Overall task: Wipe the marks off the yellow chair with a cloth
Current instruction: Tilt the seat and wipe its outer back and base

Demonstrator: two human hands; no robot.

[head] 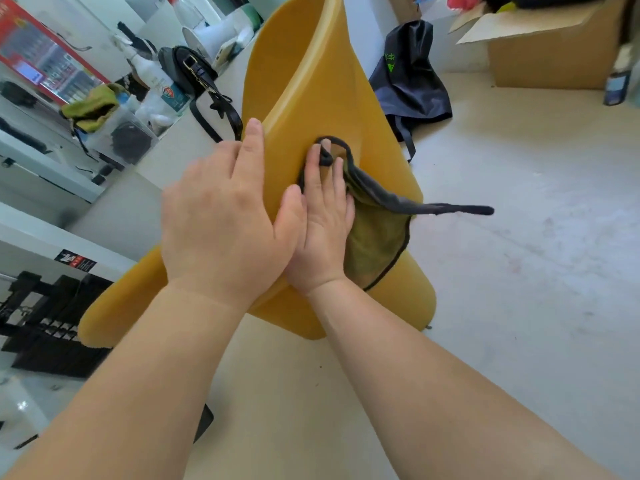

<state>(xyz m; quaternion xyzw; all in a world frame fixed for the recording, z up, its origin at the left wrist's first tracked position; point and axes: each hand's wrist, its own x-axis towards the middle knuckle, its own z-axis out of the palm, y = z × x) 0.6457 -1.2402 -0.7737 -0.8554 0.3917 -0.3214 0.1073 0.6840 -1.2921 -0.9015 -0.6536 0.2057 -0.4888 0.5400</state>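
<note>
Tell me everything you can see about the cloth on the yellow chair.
The cloth is olive green with a dark stitched border and looks like soft fabric. It lies crumpled against the sloping side of the yellow chair, pinned there by the right hand, whose flat fingers press it. The dark edge loops over the fingertips. One dark corner sticks out to the right, past the chair's edge. The left hand rests on the chair beside it.

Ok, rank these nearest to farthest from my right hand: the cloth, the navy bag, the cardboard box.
1. Cloth, pressed under the right hand.
2. Navy bag, on the floor behind the yellow chair.
3. Cardboard box, farther back at upper right.
</note>
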